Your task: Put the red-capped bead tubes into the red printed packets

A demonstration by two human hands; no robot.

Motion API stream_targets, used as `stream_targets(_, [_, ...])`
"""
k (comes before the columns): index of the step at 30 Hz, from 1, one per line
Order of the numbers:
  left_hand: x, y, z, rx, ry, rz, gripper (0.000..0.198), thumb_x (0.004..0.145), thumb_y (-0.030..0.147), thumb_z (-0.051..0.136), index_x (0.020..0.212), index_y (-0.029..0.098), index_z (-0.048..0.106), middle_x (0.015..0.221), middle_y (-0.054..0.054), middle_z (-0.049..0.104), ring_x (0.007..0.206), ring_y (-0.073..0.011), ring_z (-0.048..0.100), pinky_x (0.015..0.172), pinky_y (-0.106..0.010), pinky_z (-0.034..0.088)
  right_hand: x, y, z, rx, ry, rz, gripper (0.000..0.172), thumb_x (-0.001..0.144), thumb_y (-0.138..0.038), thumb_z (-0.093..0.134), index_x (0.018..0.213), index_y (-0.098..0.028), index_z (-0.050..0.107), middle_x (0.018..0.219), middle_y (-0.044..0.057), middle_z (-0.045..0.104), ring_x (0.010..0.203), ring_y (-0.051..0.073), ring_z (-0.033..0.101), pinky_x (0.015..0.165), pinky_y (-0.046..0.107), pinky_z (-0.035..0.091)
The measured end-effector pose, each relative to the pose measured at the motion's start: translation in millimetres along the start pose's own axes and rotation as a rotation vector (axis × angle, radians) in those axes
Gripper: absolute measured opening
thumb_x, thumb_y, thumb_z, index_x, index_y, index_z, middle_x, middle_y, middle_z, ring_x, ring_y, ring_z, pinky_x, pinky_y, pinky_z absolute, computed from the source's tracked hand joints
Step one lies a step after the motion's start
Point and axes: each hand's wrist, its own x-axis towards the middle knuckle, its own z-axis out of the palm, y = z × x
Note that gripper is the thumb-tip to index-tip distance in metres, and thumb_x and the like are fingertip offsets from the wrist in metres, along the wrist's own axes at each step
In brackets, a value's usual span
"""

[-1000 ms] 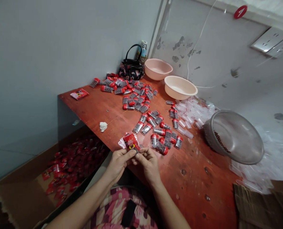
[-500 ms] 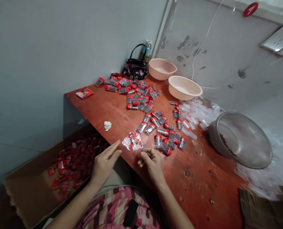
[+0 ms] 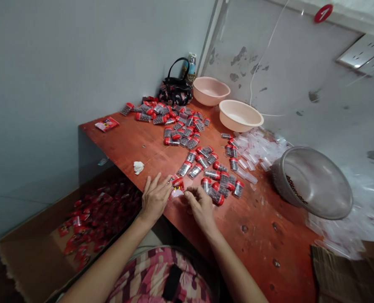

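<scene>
Flat red-and-white printed packets point(image 3: 177, 187) lie near the table's front edge, between my two hands. My left hand point(image 3: 155, 198) reaches over their left side, its fingers stretched out and slightly apart, covering part of them. On the other side, my right hand point(image 3: 201, 207) has its fingers curled in a pinch at the packets' right edge; whatever is between those fingertips is hidden. Just beyond my right hand lie several small clear jars with red caps and dark round contents point(image 3: 216, 196).
More red-capped jars point(image 3: 187, 132) spread toward the back, near a black handbag point(image 3: 176, 91). Two pale basins point(image 3: 241, 116), empty clear tubes point(image 3: 253, 147) and a grey bowl point(image 3: 319, 185) stand right. A cardboard box point(image 3: 25, 261) of red packets sits below left. Crumpled white tissue point(image 3: 138, 167) lies nearby.
My left hand has moved forward and right, from beside the table edge onto the packets. My right hand has stayed near their right side, its fingertips now at their edge.
</scene>
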Motion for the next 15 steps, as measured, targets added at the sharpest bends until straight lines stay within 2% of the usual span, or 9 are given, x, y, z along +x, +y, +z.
stream_targets(3, [0,2,-1.3,-0.015,-0.011,0.021,0.023,0.066,0.017,0.064,0.083,0.032,0.068,0.107,-0.002,0.063,0.121,-0.0240,0.035,0.103,-0.045,0.007,19,1,6,-0.011,0.026,-0.062,0.025,0.072,-0.032,0.059,0.093,-0.019,0.056,0.086,0.003,0.063,0.076,0.015,0.058,0.070,0.028,0.045])
stream_targets(7, [1,4,-5.0,0.001,-0.010,0.043,0.026,0.064,0.018,0.066,0.087,0.031,0.067,0.109,-0.003,0.062,0.121,-0.0242,0.036,0.103,-0.043,0.008,40,5,12,0.198,-0.055,0.029,0.030,0.067,-0.028,0.063,0.094,-0.018,0.053,0.068,-0.002,0.061,0.061,0.012,0.058,0.059,0.024,0.045])
stream_targets(9, [1,6,-9.1,-0.004,0.032,0.042,0.034,0.061,0.020,0.069,0.093,0.028,0.066,0.111,-0.005,0.061,0.120,-0.0252,0.036,0.104,-0.041,0.011,45,6,14,0.304,-0.033,0.073,0.028,0.066,-0.025,0.064,0.091,-0.017,0.052,0.061,-0.005,0.058,0.053,0.010,0.055,0.052,0.021,0.042])
stream_targets(12, [-1,11,-16.4,0.006,0.049,0.030,0.044,0.060,0.026,0.070,0.103,0.024,0.062,0.114,-0.007,0.059,0.112,-0.0266,0.045,0.099,-0.038,0.025,45,4,15,0.422,-0.006,0.115,0.029,0.063,-0.022,0.067,0.088,-0.016,0.053,0.055,-0.007,0.054,0.045,0.007,0.048,0.045,0.017,0.037])
stream_targets(15, [-2,17,-18.3,-0.001,-0.112,-0.097,0.035,0.067,0.035,0.062,0.098,0.020,0.064,0.097,-0.007,0.066,0.087,-0.0238,0.059,0.082,-0.034,0.043,39,1,16,0.518,-0.025,0.154,0.031,0.061,-0.022,0.068,0.088,-0.016,0.053,0.053,-0.008,0.053,0.041,0.005,0.044,0.041,0.016,0.034])
